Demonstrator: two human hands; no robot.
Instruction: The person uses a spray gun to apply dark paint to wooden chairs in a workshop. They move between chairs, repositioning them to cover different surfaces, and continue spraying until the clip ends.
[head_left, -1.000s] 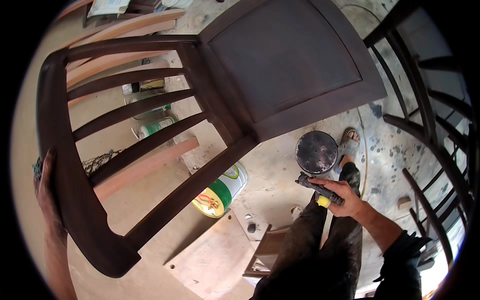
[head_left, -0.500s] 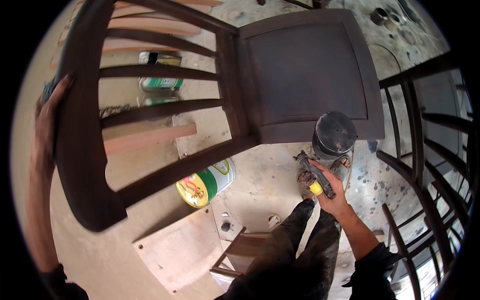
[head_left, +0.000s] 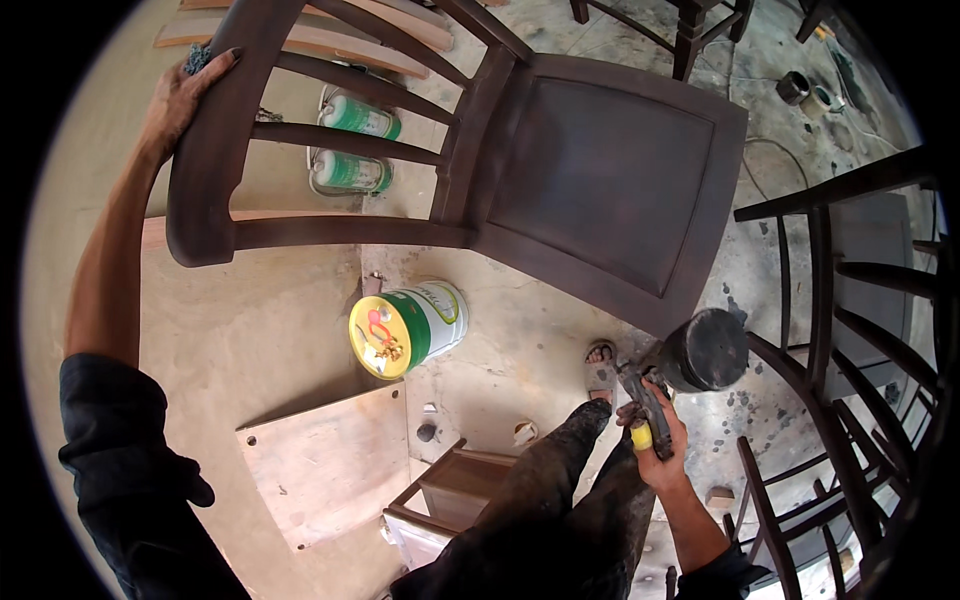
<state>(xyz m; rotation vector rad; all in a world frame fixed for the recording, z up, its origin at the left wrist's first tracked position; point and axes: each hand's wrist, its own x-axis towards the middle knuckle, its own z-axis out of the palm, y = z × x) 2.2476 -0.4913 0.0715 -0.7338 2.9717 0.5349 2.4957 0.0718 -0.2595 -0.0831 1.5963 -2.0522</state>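
A dark brown wooden chair (head_left: 605,185) with a slatted back and panelled seat fills the upper middle. At the far left my left hand (head_left: 185,105) is closed round the top rail of its back. A wad of blue-grey rag (head_left: 197,60) shows at that hand's fingers. Low at the right, my right hand (head_left: 668,450) grips a dark spray gun (head_left: 655,410) with a yellow band by its handle. The gun's round black cup (head_left: 712,350) is beside the seat's near corner; I cannot tell whether they touch.
More dark chairs (head_left: 830,290) crowd the right side. A green-and-white bucket with a yellow lid (head_left: 380,335) stands left of centre, near a pale board (head_left: 330,470). Two green-and-white containers (head_left: 350,172) sit beyond the chair back. A thin hose (head_left: 775,150) crosses the stained floor.
The chair has turned: its back swung away from me and the seat's near corner came nearer. My left hand moved with the rail. My right hand and spray gun shifted slightly right and nearer.
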